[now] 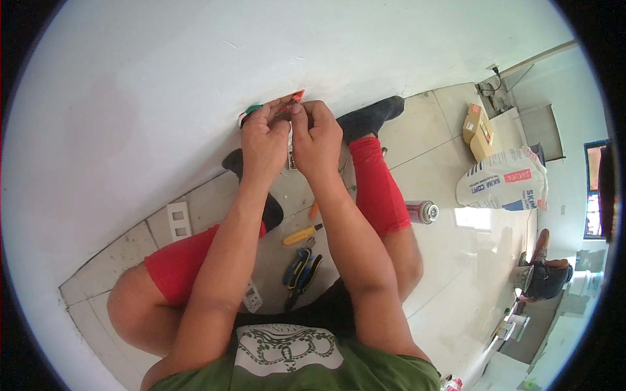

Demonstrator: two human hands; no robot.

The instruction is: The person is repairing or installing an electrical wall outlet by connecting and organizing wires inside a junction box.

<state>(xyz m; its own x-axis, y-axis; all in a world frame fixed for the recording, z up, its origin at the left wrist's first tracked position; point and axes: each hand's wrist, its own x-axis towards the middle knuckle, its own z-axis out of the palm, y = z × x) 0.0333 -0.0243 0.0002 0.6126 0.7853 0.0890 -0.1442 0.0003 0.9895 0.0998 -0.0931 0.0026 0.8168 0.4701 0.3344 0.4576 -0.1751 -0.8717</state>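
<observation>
At the base of the white wall, my left hand (264, 148) and my right hand (318, 140) meet in front of an orange wall box (298, 96). Both have their fingers closed in a pinch, thumbs close together. What they pinch is hidden behind the fingers and too small to name. Something green (250, 111), with white and dark strands beside it, sticks out by my left fingers; it looks like wire. A small pale fitting (291, 158) shows partly between my wrists. Most of the wall box is covered by my hands.
Between my legs lie a yellow-handled screwdriver (300, 235), pliers (297, 268) and a white socket piece (252, 298). A white faceplate (178, 221) rests by my left knee. Rightward are a spray-type can (424, 212), a white sack (502, 181), a cardboard box (479, 132) and another person (548, 280).
</observation>
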